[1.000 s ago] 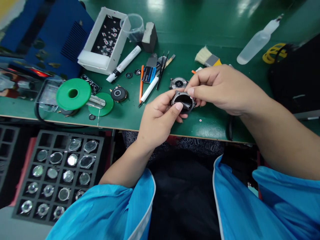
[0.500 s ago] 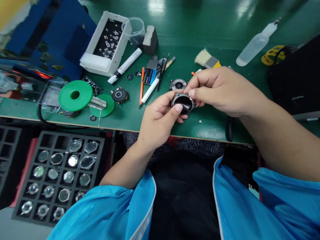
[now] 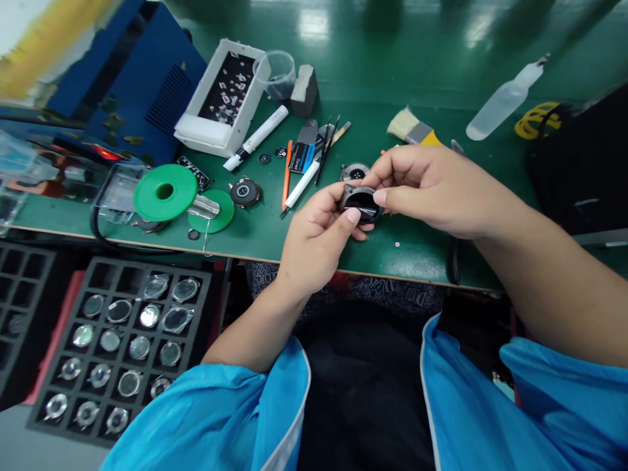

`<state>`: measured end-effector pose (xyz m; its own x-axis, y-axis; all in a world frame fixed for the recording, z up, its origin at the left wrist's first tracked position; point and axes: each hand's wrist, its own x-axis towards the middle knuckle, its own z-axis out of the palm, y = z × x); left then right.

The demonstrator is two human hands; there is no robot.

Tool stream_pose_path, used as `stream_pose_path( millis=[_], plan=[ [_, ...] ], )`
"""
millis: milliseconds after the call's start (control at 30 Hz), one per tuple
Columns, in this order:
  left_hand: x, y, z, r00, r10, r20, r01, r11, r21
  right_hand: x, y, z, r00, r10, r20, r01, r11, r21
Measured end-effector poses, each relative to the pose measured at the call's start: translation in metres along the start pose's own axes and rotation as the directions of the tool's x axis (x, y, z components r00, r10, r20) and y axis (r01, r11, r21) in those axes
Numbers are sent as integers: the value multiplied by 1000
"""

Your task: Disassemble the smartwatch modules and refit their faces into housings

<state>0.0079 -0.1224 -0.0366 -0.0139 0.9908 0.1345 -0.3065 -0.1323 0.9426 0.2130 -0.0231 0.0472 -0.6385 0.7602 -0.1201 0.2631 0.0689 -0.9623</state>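
Note:
A round watch with a dark glossy face [image 3: 364, 200] and a grey metal case is held over the front of the bench. My left hand [image 3: 316, 245] grips it, thumb on the lower face and fingers curled behind. At the upper right rim my right hand [image 3: 436, 190] is closed, its thumb and forefinger on the edge. Whether a small piece is also between those fingertips is hidden. Just beyond lies a silver watch part [image 3: 354, 171] with a dark round sensor, partly covered by my right hand. A tiny pinkish-white dot [image 3: 397, 244] lies below on the bench.
Left of my hands are a white pen [image 3: 301, 185], an orange tool [image 3: 287, 175], a black watch back [image 3: 245, 192] and a green solder spool [image 3: 164, 191]. A brush [image 3: 411, 126] and bottle [image 3: 507, 98] lie beyond. A foam tray [image 3: 118, 350] of watch parts stands lower left.
The view has shifted slightly, so the bench things appear lower and further right. The watch face is tilted more steeply, and the right thumb remains at its rim.

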Motion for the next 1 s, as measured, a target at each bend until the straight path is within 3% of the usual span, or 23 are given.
stream_pose_path(
  millis=[633,1000],
  plan=[
    [0,-3,1,999,44,0,-44,999,-11,1,-1,-1,997,-53,49,52,999,14],
    [0,-1,2,1000,0,-30,1,998,59,0,-3,0,999,-35,38,35,999,-10]
  ],
)
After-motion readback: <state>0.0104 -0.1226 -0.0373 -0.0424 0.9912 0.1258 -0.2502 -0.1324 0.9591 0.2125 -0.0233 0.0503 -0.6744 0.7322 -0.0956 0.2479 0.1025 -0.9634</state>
